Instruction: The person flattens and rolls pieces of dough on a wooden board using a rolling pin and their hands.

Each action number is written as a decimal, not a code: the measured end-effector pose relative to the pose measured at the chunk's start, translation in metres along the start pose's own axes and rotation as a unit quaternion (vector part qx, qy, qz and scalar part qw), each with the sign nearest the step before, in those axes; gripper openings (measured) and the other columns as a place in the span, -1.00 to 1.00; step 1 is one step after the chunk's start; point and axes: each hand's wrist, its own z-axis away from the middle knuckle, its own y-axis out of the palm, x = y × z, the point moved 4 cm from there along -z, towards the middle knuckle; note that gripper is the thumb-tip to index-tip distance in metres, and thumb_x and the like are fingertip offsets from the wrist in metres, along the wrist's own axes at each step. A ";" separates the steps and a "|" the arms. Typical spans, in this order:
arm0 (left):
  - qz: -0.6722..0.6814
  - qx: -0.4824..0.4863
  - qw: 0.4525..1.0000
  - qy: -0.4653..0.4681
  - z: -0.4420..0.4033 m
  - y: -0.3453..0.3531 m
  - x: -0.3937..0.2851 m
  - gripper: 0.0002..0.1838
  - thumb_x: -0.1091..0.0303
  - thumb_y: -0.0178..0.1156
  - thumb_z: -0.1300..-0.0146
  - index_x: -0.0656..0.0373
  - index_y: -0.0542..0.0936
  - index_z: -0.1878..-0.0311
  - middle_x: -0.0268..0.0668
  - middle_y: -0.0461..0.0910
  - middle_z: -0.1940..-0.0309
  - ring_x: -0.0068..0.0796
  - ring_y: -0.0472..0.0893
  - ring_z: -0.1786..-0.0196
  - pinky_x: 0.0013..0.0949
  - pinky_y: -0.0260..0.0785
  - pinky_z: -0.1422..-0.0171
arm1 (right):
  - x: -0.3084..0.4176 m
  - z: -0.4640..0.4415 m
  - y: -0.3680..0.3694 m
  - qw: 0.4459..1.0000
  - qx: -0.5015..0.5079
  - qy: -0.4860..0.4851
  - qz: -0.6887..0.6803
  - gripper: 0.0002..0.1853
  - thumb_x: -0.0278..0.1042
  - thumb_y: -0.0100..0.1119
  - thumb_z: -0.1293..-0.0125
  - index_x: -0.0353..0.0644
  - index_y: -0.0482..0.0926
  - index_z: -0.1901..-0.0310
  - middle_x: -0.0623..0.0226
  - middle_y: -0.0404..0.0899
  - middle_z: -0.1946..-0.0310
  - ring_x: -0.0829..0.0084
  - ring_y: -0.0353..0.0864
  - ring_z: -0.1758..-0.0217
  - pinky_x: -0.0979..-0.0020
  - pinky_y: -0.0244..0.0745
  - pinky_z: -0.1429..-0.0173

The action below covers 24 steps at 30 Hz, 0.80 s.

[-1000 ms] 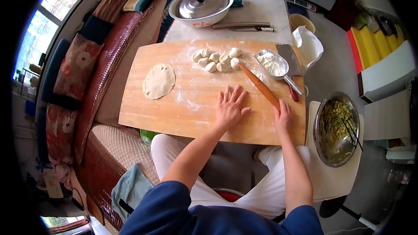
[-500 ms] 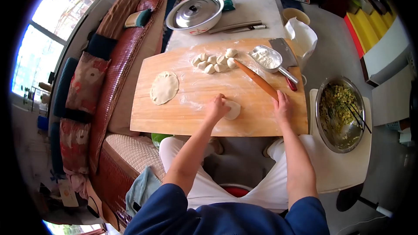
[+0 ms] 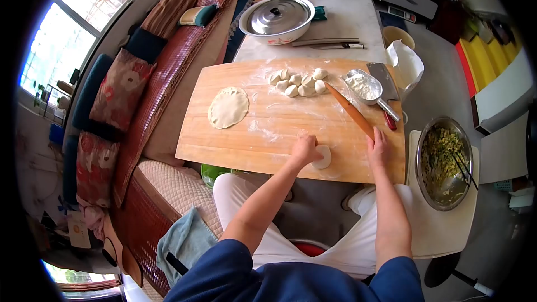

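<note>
My left hand (image 3: 305, 150), its fingers closed, grips the left edge of a small round dough disc (image 3: 322, 157) near the board's front edge. The fingertips are partly hidden. To the right, my right hand (image 3: 378, 148) is wrapped around the near end of a wooden rolling pin (image 3: 351, 111), which lies slantwise on the floured wooden board (image 3: 279, 154). Beyond the hands sit several dough pieces (image 3: 306, 80) in a cluster. A large flat dough round (image 3: 228, 108) lies at the board's left.
A metal scoop of flour (image 3: 364, 86) and a cleaver (image 3: 383, 78) lie at the board's back right. A steel bowl of chopped filling (image 3: 443, 162) with chopsticks stands at right. Behind the board is a lidded basin (image 3: 278, 19). A sofa (image 3: 168, 78) runs along the left.
The whole view has shifted, so the board and its contents appear farther right. My left hand and the small disc are slightly nearer the board's front edge. The right hand stays on the rolling pin.
</note>
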 end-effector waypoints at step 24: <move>-0.029 -0.337 0.940 0.046 -0.009 -0.056 0.071 -0.48 0.30 0.42 -0.10 0.21 0.55 -0.13 -0.08 0.47 -0.25 0.02 0.42 -0.31 -0.03 0.30 -0.43 | -0.006 0.001 0.004 1.000 0.001 -0.009 0.003 -0.55 -0.28 0.29 -0.33 -0.11 0.51 -0.24 0.17 0.63 -0.04 0.05 0.61 -0.06 0.09 0.55 -0.07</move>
